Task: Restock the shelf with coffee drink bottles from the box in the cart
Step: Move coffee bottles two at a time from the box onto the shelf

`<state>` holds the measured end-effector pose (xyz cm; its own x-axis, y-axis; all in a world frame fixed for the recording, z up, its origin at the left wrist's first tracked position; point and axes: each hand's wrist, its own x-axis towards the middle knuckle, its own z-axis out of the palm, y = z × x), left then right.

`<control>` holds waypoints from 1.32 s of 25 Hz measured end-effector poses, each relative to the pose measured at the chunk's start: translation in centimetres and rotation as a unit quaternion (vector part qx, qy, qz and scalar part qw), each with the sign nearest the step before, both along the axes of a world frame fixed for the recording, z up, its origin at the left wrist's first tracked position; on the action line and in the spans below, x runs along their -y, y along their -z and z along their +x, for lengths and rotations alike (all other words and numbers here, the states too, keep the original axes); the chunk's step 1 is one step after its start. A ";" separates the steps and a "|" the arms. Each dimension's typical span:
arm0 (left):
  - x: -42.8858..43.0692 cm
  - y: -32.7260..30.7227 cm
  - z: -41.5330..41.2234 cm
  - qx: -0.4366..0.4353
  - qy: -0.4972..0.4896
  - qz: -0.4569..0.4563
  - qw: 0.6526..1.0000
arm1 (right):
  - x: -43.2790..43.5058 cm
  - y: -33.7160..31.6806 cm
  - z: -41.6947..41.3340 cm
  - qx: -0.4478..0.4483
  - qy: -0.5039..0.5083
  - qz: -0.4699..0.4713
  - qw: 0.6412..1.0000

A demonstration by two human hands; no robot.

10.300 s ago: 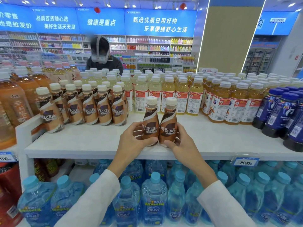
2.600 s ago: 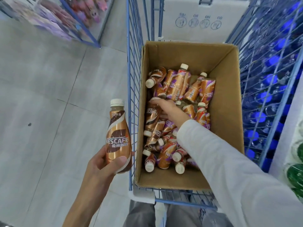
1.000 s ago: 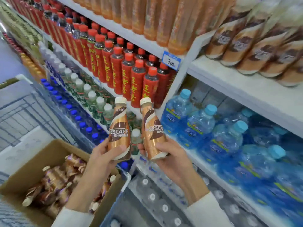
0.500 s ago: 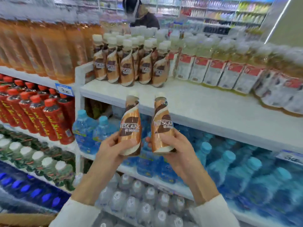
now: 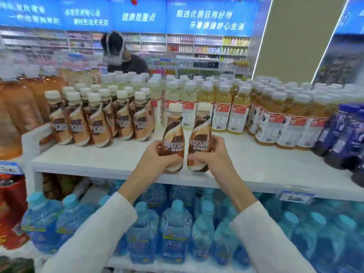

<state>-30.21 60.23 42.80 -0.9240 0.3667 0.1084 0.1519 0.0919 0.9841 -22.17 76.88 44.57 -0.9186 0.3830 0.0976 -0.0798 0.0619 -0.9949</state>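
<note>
– Both hands have risen since half a second ago: the two bottles, then held in front of the blue water bottles below, are now up at the shelf point(image 5: 256, 166) front.

– Who holds what?

– The left hand point(image 5: 155, 156) grips the left coffee bottle point(image 5: 174, 142) and the right hand point(image 5: 213, 154) grips the right coffee bottle point(image 5: 200, 141). Each is grasped low on its body.

– How do the fingers lie?

– On each hand the thumb crosses the lower front of the label and the other fingers point(image 5: 216, 139) curl round the outer side and back. Caps, necks and the printed names are uncovered.

– And the bottles themselves?

– Upright, labels facing the camera, just beside each other with a narrow gap between them. Their bases are at the front strip of the white shelf; whether they rest on it, I cannot tell.

– What stands around them?

– A row of coffee bottles point(image 5: 98, 125) of the same kind stands to the left, further back. Yellow tea bottles point(image 5: 222, 113) stand behind, and dark blue bottles point(image 5: 346, 134) at the far right. Water bottles point(image 5: 175, 233) with pale blue caps fill the level below. A price tag point(image 5: 293, 197) hangs on the shelf edge at the right, and another person point(image 5: 126, 60) is beyond the shelf.
</note>
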 end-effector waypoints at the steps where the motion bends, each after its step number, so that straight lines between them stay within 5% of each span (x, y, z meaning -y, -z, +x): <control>1: -0.5 -0.1 -0.9 -0.008 0.013 -0.028 0.999 | -0.5 -0.1 -0.7 0.001 0.003 0.014 1.000; 11: -0.5 0.9 -2.9 -0.069 0.094 -0.118 0.986 | -2.6 1.5 -1.3 0.043 -0.053 0.111 0.991; 18: -0.3 1.2 -0.4 -0.108 -0.063 -0.060 0.990 | -0.9 2.6 1.3 0.006 0.097 0.158 0.983; 33: 7.9 1.5 -1.4 -0.118 -0.167 -0.030 0.978 | 8.2 2.2 -3.6 -0.002 0.042 0.166 0.985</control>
